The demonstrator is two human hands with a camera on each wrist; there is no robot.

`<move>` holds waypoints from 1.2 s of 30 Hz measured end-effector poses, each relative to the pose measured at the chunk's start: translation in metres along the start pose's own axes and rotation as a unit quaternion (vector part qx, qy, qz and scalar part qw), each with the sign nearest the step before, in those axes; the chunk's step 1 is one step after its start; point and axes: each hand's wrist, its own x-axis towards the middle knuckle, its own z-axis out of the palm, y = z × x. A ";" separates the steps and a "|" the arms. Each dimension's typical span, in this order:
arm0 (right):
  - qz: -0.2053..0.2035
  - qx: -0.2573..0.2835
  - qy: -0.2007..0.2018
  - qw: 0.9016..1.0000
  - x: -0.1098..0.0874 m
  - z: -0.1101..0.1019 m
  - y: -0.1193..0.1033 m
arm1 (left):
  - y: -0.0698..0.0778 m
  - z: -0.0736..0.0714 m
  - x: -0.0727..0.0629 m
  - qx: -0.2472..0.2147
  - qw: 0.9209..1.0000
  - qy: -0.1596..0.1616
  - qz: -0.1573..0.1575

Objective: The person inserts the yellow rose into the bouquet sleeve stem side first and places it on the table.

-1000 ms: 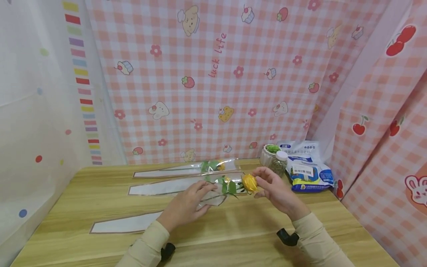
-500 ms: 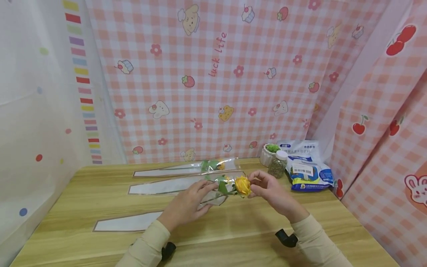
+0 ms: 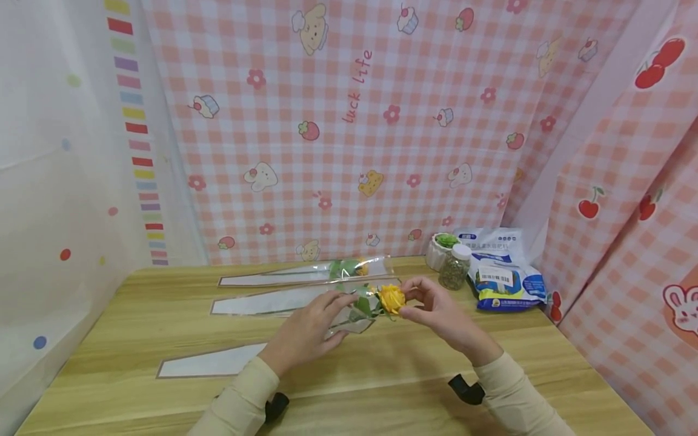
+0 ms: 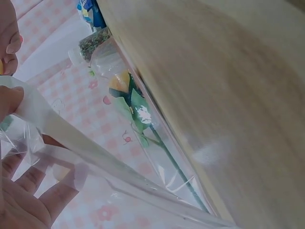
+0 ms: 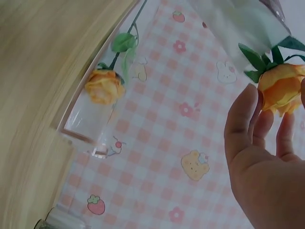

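My right hand (image 3: 444, 318) holds a yellow artificial rose (image 3: 391, 299) by its bloom. In the right wrist view the thumb and fingers lie round the petals (image 5: 281, 88), with green sepals above them. My left hand (image 3: 308, 333) grips a tapered flower sleeve (image 3: 212, 363), white with a brown border, near its wide end. The rose's leaves (image 3: 362, 307) and stem run into that wide end, while the bloom stays outside. In the left wrist view, the sleeve's film (image 4: 100, 157) hangs over my left fingers (image 4: 59, 195), and the right hand shows at the edge.
Behind the hands lie two sleeved yellow roses, a nearer one (image 3: 262, 303) and a farther one (image 3: 305, 274). At the back right stand a white pot with a green plant (image 3: 438, 251), a white-capped jar (image 3: 455, 269) and a blue-and-white bag (image 3: 504, 278). A patterned cloth (image 3: 327, 181) hangs behind.
The rose has moved left toward my left hand, its leaves now deeper at the sleeve's mouth. My right hand moved left with it; the left hand has barely moved.
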 end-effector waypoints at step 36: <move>-0.085 -0.127 0.064 0.986 0.004 0.032 0.002 | 0.008 -0.011 0.004 0.004 1.000 -0.010 -0.015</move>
